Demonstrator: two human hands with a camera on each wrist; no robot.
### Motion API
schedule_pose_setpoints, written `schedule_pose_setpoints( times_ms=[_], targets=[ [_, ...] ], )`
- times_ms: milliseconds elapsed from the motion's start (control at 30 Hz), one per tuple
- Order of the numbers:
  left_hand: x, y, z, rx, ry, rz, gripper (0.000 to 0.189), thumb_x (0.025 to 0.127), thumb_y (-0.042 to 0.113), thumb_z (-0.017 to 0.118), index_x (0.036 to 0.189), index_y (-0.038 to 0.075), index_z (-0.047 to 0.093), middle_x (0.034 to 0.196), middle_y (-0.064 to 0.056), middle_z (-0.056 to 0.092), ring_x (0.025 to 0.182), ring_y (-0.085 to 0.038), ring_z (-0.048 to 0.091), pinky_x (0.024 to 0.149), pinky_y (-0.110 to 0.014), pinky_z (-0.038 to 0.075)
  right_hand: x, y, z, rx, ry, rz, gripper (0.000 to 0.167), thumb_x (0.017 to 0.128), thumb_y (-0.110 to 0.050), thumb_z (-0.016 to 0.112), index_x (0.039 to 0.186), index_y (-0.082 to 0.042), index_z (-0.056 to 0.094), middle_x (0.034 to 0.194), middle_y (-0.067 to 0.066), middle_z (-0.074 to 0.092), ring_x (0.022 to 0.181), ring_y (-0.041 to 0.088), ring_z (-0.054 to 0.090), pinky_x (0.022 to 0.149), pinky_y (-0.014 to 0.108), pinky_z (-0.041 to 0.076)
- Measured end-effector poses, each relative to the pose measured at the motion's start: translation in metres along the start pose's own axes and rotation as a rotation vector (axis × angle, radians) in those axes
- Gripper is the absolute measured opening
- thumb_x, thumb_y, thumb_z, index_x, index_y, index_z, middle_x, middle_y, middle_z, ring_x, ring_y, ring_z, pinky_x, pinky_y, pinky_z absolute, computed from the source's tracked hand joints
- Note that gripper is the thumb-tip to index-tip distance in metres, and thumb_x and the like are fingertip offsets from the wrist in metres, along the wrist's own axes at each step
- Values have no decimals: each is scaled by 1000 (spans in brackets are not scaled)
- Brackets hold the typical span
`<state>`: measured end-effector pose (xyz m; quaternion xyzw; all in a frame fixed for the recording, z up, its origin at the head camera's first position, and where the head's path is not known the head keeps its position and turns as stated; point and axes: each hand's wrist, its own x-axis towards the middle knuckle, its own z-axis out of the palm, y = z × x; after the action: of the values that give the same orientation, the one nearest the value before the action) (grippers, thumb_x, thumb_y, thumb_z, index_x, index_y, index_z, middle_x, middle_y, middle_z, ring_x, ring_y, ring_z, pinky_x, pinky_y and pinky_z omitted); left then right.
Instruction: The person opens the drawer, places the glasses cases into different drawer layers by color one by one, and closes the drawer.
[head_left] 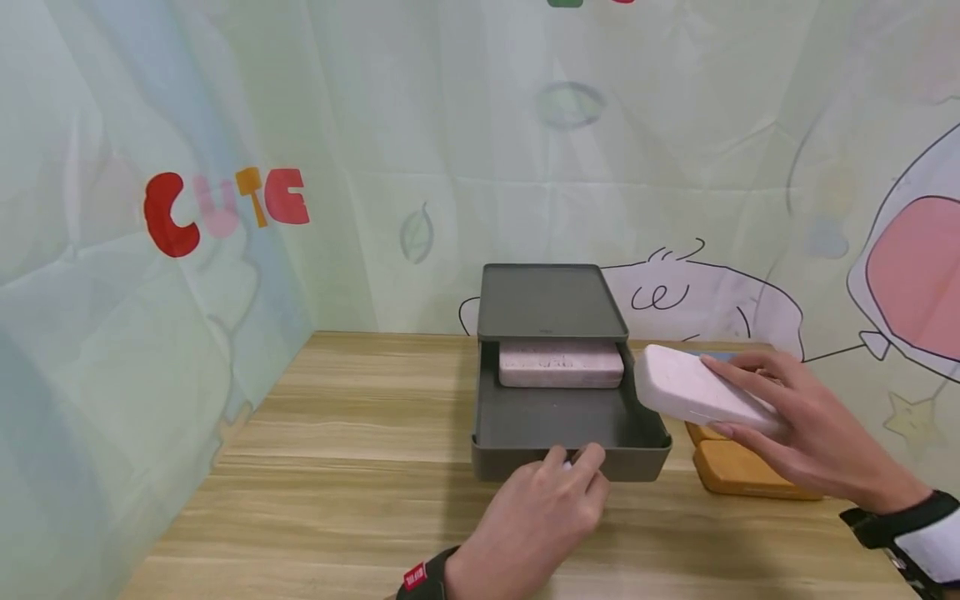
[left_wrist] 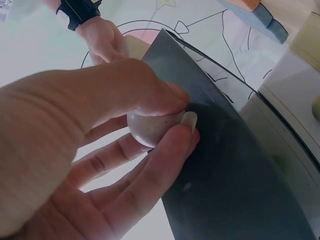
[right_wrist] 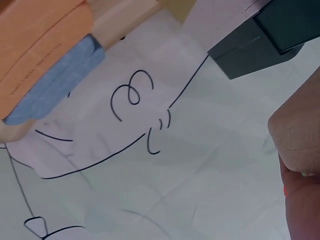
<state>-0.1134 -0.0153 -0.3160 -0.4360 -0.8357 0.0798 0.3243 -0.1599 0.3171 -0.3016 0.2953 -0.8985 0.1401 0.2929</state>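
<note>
L hand (head_left: 538, 507), nearly closed, pinches rounded grey knob (left_wrist: 152, 127) at front edge of dark-grey plastic drawer (head_left: 555, 419); R hand (head_left: 802, 425), spread block-wide, grips pinkish-white rectangular block (head_left: 686, 387) near drawer's R edge; if dipped too low, block could prob clip that edge & slip.

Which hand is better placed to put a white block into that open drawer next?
Probably the right hand: it grips a white block close to the right side of the open drawer, whose floor shows bare at the front. The left hand is occupied, pinching the drawer's round knob.
</note>
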Motion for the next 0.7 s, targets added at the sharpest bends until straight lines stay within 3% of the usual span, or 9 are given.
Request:
schedule_pose_setpoints(
  times_ms=[133,433,700],
  targets=[
    [0,0,0,8,-1,-1,11,91,12,74,101,17,76,105,3,58,67,-7,54,55,-13,48,12,-6,3,13,10,-55,82,67,-14,91,143,-19,60,130,7,59,110,9,46,79,17,40],
    [0,1,1,39,32,-1,9,90,13,73,98,18,74,106,4,57,67,-9,54,55,-14,48,40,-25,10,-55,18,-138,80,71,-22,89,145,-25,59,124,10,64,99,18,56,71,35,47],
    [0,0,1,40,28,4,7,92,14,72,93,20,73,106,5,58,67,-9,53,54,-14,47,59,-38,14,-49,5,-186,73,78,-32,86,145,-23,58,125,13,63,97,21,60,67,34,53]
  ],
)
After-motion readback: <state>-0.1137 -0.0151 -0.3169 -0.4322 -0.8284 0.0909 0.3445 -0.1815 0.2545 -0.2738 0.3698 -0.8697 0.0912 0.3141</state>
